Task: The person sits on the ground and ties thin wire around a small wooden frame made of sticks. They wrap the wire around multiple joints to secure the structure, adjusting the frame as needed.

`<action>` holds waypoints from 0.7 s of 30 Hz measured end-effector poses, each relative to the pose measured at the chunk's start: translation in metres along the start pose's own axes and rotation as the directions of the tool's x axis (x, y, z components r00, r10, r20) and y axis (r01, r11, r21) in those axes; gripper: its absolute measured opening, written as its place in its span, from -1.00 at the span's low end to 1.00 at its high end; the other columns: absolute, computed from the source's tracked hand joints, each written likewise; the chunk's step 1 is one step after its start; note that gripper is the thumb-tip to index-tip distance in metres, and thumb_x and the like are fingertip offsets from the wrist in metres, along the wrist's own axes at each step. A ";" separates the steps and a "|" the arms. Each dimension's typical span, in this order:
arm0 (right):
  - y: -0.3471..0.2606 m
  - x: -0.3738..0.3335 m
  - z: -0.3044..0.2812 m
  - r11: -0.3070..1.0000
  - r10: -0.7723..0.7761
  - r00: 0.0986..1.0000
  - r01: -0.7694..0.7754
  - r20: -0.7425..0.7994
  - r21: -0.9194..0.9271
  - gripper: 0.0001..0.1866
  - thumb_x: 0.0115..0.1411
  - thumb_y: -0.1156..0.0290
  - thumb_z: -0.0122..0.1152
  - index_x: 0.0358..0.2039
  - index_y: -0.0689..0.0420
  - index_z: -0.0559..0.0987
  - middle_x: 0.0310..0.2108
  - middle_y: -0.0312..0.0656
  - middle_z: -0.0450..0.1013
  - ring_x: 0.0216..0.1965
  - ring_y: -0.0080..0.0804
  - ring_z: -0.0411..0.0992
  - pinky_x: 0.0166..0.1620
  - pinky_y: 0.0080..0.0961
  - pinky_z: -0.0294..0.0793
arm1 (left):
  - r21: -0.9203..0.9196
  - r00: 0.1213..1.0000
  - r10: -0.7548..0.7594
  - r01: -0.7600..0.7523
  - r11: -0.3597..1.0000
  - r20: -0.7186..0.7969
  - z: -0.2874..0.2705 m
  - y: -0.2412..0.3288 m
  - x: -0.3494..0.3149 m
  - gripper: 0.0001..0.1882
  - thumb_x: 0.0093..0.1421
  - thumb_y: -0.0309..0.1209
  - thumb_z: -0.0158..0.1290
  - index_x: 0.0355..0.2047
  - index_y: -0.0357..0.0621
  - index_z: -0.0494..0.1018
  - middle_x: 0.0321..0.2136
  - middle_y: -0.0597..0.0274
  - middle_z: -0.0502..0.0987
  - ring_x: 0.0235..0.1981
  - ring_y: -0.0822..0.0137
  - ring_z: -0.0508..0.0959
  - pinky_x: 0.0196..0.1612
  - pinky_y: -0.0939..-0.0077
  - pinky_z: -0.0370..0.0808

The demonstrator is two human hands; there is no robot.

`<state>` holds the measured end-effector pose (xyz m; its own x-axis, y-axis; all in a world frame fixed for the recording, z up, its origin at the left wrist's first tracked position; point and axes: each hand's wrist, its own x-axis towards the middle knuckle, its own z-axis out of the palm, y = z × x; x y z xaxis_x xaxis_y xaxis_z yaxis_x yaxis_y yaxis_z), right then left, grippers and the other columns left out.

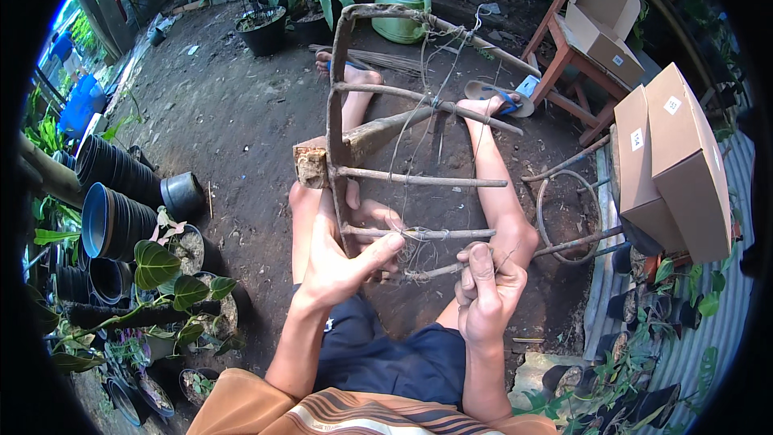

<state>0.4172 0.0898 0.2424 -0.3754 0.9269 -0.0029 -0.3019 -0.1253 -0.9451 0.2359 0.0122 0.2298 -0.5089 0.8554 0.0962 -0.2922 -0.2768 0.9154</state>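
Observation:
A weathered wooden rake-like frame (333, 113) stands in front of me, with several stick prongs pointing right. A thick wooden handle (386, 130) joins its upright bar at a squared block. Thin wire or string (407, 141) runs loosely between the prongs and is knotted around them. My left hand (354, 254) is closed round the lowest straight prong, its thumb on the wire wrapping there. My right hand (488, 286) is pinched shut, thumb up, on a thin strand just right of that prong's tip. The strand's course between my fingers is partly hidden.
Stacked black pots (121, 221) and leafy plants crowd the left. A green watering can (401, 8) stands at the back. Cardboard boxes (680, 153) sit at the right, another box (604, 24) on a wooden chair (555, 52). Corrugated sheeting (708, 306) lies at far right.

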 end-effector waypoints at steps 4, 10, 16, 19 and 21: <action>0.011 0.000 0.017 0.999 -0.011 0.999 0.014 0.052 -0.051 -0.77 0.43 0.40 0.34 -0.28 0.34 0.72 -0.64 -0.39 0.42 -0.67 -0.79 0.22 -0.61 -0.73 0.04 | -0.130 0.997 -0.017 0.007 0.991 -0.080 -0.026 -0.010 -0.009 -0.27 0.22 -0.58 0.37 0.19 -0.05 0.08 -0.21 0.04 0.65 -0.54 0.45 0.63 -0.59 0.65 0.56; 0.018 0.010 0.041 0.989 0.011 0.981 0.018 0.192 -0.148 -0.79 0.42 0.44 0.34 -0.28 0.35 0.73 -0.59 -0.37 0.47 -0.63 -0.78 0.27 -0.57 -0.74 0.11 | -0.300 0.992 0.001 -0.039 0.953 -0.126 -0.048 -0.020 -0.023 -0.32 0.28 -0.57 0.29 0.21 -0.06 0.07 -0.13 0.00 0.59 -0.41 0.26 0.71 -0.55 0.64 0.54; 0.030 0.008 0.060 0.973 0.006 0.967 0.053 0.256 -0.224 -0.82 0.41 0.47 0.34 -0.27 0.35 0.74 -0.53 -0.34 0.53 -0.60 -0.77 0.31 -0.54 -0.74 0.18 | -0.363 0.991 0.006 -0.054 0.930 -0.132 -0.077 -0.034 -0.030 -0.24 0.26 -0.55 0.29 0.29 -0.15 0.02 -0.15 -0.02 0.57 -0.30 0.21 0.73 -0.51 0.63 0.54; 0.048 -0.003 0.071 0.966 -0.014 0.968 0.078 0.250 -0.246 -0.83 0.41 0.49 0.34 -0.27 0.35 0.74 -0.49 -0.33 0.56 -0.59 -0.76 0.33 -0.52 -0.74 0.21 | -0.408 0.989 0.064 -0.113 0.906 -0.131 -0.103 -0.049 -0.037 -0.35 0.23 -0.45 0.25 0.19 -0.13 0.09 -0.20 -0.05 0.56 -0.35 0.25 0.70 -0.58 0.72 0.45; 0.068 -0.007 0.082 0.947 -0.029 0.961 0.115 0.276 -0.300 -0.86 0.38 0.56 0.34 -0.28 0.38 0.75 -0.52 -0.31 0.54 -0.58 -0.75 0.34 -0.51 -0.72 0.22 | -0.481 0.987 0.050 -0.120 0.868 -0.156 -0.121 -0.061 -0.045 -0.48 0.24 -0.40 0.19 0.09 -0.09 0.15 -0.21 -0.01 0.55 -0.39 0.29 0.67 -0.61 0.72 0.44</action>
<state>0.3281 0.0455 0.2053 -0.5934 0.7966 0.1151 -0.0659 0.0945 -0.9933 0.1788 -0.0617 0.1221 -0.6427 0.7619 0.0801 -0.5821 -0.5537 0.5954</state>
